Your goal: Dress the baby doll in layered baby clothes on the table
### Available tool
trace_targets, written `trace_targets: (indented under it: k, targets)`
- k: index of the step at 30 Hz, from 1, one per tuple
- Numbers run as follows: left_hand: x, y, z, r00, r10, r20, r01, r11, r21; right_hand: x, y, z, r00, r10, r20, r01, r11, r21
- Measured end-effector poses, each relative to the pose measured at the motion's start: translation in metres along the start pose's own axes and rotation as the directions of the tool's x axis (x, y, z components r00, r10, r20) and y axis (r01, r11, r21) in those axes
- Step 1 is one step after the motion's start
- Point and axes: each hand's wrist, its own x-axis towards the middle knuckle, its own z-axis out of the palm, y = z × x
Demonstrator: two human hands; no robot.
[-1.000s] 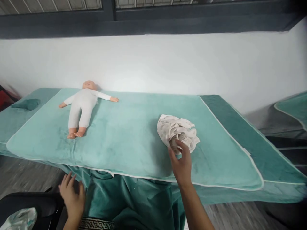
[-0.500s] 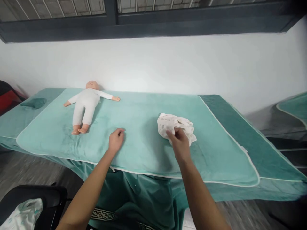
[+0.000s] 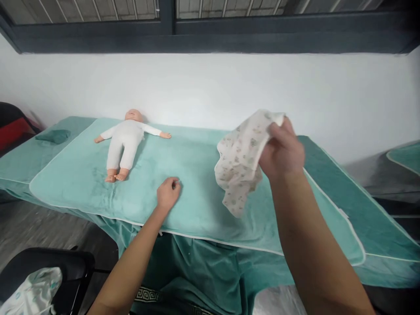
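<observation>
My right hand (image 3: pixel 282 146) pinches the upper edge of a thin white cloth (image 3: pixel 241 157) with a small printed pattern. It hangs down to the left of that hand, above the green bed cover; whether it is a garment I cannot tell. My left hand (image 3: pixel 168 192) rests on the cover with its fingers curled in and nothing visible in them. A baby doll (image 3: pixel 124 140) in a white body and sleeves lies on its back to the left, arms spread, feet toward me.
A teal mat (image 3: pixel 193 153) with pale piping covers the bed along the white wall. A dark chair (image 3: pixel 74 267) at lower left bears another printed cloth (image 3: pixel 36 288). A small green pillow (image 3: pixel 53 136) lies at the far left. Something whitish (image 3: pixel 278 301) is at the lower edge.
My right hand has lifted the bunched cloth off the mat, up and to the right, and it now hangs unfolded. My left hand stays curled on the mat. The view has shifted slightly.
</observation>
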Motion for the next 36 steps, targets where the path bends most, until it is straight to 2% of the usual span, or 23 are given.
trace_targets:
  k: [2, 4, 5, 7, 9, 10, 11, 12, 14, 16, 17, 18, 20, 22, 24, 26, 29, 32, 36]
  targets:
    - [-0.002, 0.007, -0.003, 0.997, -0.041, 0.072, 0.051, 0.988, -0.148, 0.002, 0.012, 0.027, 0.986, 0.005, 0.166, 0.014, 0.994, -0.112]
    - [-0.004, 0.017, -0.006, 0.986, 0.001, 0.166, 0.071, 0.902, -0.426, -0.001, 0.025, 0.056, 0.937, -0.005, 0.349, 0.092, 0.968, -0.232]
    - [-0.005, 0.024, -0.007, 0.980, 0.053, 0.191, 0.065, 0.824, -0.563, -0.006, 0.031, 0.071, 0.897, -0.013, 0.443, 0.147, 0.951, -0.271]
    - [-0.006, 0.037, -0.008, 0.976, 0.135, 0.171, 0.037, 0.670, -0.742, -0.018, 0.045, 0.096, 0.788, -0.008, 0.616, 0.241, 0.924, -0.296]
    - [-0.003, 0.045, -0.013, 0.991, 0.083, 0.107, 0.036, 0.595, -0.803, -0.033, 0.062, 0.107, 0.687, 0.049, 0.725, 0.294, 0.893, -0.339]
    - [-0.001, 0.045, -0.018, 0.998, 0.010, 0.069, 0.051, 0.573, -0.818, -0.041, 0.073, 0.106, 0.663, 0.095, 0.743, 0.311, 0.867, -0.389]
    - [0.002, 0.043, -0.025, 0.997, -0.071, 0.032, 0.066, 0.553, -0.830, -0.050, 0.085, 0.101, 0.666, 0.146, 0.732, 0.324, 0.827, -0.460]
    - [0.005, 0.038, -0.033, 0.989, -0.145, -0.003, 0.077, 0.540, -0.838, -0.058, 0.097, 0.091, 0.690, 0.189, 0.699, 0.332, 0.774, -0.538]
    - [0.011, 0.026, -0.051, 0.970, -0.238, -0.047, 0.093, 0.546, -0.833, -0.074, 0.119, 0.062, 0.791, 0.243, 0.562, 0.296, 0.652, -0.698]
    - [0.015, 0.015, -0.069, 0.969, -0.243, -0.052, 0.114, 0.621, -0.775, -0.090, 0.134, 0.030, 0.832, 0.255, 0.492, 0.302, 0.537, -0.788]
    - [0.016, 0.012, -0.076, 0.974, -0.221, -0.047, 0.117, 0.670, -0.733, -0.097, 0.138, 0.016, 0.848, 0.243, 0.470, 0.301, 0.508, -0.807]
    - [0.018, 0.011, -0.082, 0.979, -0.199, -0.044, 0.114, 0.713, -0.692, -0.104, 0.140, 0.004, 0.851, 0.223, 0.475, 0.309, 0.518, -0.797]
    - [0.022, 0.013, -0.090, 0.985, -0.156, -0.069, 0.078, 0.772, -0.630, -0.112, 0.139, -0.011, 0.856, 0.180, 0.485, 0.296, 0.598, -0.745]
    - [0.028, 0.022, -0.096, 0.979, -0.146, -0.140, 0.032, 0.795, -0.606, -0.114, 0.135, -0.019, 0.899, 0.132, 0.418, 0.244, 0.641, -0.727]
    - [0.033, 0.032, -0.104, 0.968, -0.140, -0.209, -0.011, 0.807, -0.590, -0.108, 0.135, -0.023, 0.940, 0.098, 0.328, 0.221, 0.557, -0.800]
    - [0.037, 0.043, -0.114, 0.969, -0.104, -0.226, -0.044, 0.823, -0.567, -0.100, 0.140, -0.027, 0.940, 0.135, 0.312, 0.241, 0.385, -0.891]
    - [0.039, 0.059, -0.132, 0.992, -0.003, -0.124, -0.065, 0.842, -0.535, -0.091, 0.149, -0.033, 0.909, 0.312, 0.276, 0.221, 0.200, -0.954]
    - [0.041, 0.072, -0.147, 0.995, 0.086, -0.045, -0.097, 0.851, -0.517, -0.086, 0.150, -0.043, 0.903, 0.398, 0.160, 0.112, 0.141, -0.984]
    - [0.042, 0.084, -0.157, 0.991, 0.118, -0.061, -0.133, 0.854, -0.502, -0.084, 0.137, -0.077, 0.893, 0.447, 0.057, -0.025, 0.175, -0.984]
